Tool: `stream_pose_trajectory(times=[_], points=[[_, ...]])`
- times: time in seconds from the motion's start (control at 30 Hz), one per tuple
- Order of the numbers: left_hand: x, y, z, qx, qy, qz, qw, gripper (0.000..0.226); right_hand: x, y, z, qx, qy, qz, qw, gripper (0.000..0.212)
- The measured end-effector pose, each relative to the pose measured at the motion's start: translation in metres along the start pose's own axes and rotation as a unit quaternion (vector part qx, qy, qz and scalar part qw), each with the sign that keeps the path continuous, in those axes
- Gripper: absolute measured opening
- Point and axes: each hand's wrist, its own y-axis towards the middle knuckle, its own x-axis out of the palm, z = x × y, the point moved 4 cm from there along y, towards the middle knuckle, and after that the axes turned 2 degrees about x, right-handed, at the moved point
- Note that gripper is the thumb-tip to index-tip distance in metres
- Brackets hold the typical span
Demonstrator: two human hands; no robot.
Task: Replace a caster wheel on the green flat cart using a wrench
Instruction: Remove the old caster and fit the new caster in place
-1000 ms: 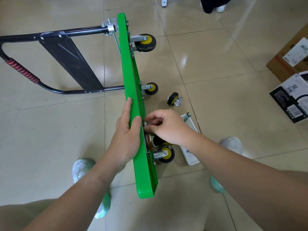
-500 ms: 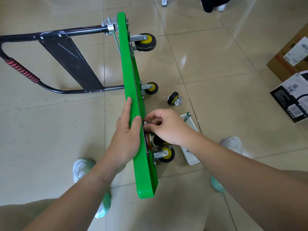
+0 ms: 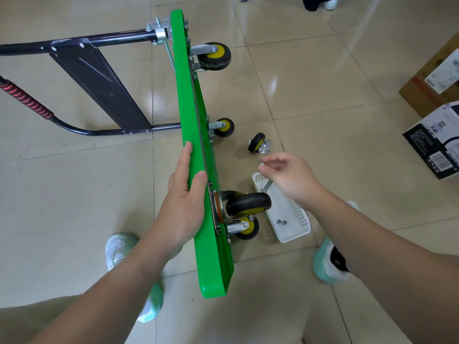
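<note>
The green flat cart stands on its edge on the floor, long axis running away from the person, wheels facing right. The left hand grips its upper edge just beside the large black caster. The right hand, the nearer one to that caster's mount, hovers apart over the white basket holding nuts. Its fingers are loosely curled; I cannot tell whether they pinch a fastener.

Tiled floor bears cart, loose caster, basket, boxes
</note>
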Motion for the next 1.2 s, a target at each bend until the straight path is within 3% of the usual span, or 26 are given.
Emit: stream_pose_trajectory(times=[0.17, 0.3, 0.53, 0.67, 0.8, 0.87, 1.0, 1.1, 1.2], points=[[0.001, 0.0, 0.002, -0.005, 0.002, 0.012, 1.0, 0.06, -0.026, 0.023, 0.098, 0.158, -0.151, 0.048, 0.975, 0.015], [0.001, -0.001, 0.002, -0.004, 0.013, 0.021, 1.0, 0.061, -0.02, 0.031, 0.154, 0.183, -0.239, 0.022, 0.953, 0.013], [-0.001, 0.001, -0.002, 0.003, 0.028, 0.019, 0.999, 0.059, -0.012, 0.035, 0.195, 0.201, -0.335, -0.025, 0.92, 0.034], [-0.002, 0.0, 0.001, 0.0, 0.017, 0.017, 1.0, 0.063, -0.015, 0.036, 0.161, 0.176, -0.313, -0.033, 0.933, 0.026], [-0.002, 0.0, 0.001, -0.001, 0.012, 0.01, 1.0, 0.057, -0.009, 0.038, 0.056, 0.072, -0.198, -0.038, 0.977, 0.016], [-0.003, 0.001, 0.001, 0.0, 0.017, 0.008, 1.0, 0.058, 0.003, 0.028, 0.004, 0.015, -0.164, -0.084, 0.983, 0.019], [-0.003, 0.003, 0.004, -0.003, 0.028, 0.003, 1.0, 0.06, 0.034, 0.004, -0.045, -0.015, -0.236, -0.23, 0.944, 0.026], [-0.005, 0.007, 0.009, 0.005, 0.043, 0.0, 0.999, 0.062, 0.051, 0.002, -0.041, -0.017, -0.292, -0.261, 0.92, 0.036], [-0.004, 0.011, 0.012, 0.008, 0.053, -0.016, 0.998, 0.064, 0.064, 0.003, -0.032, -0.001, -0.291, -0.27, 0.918, 0.05]])
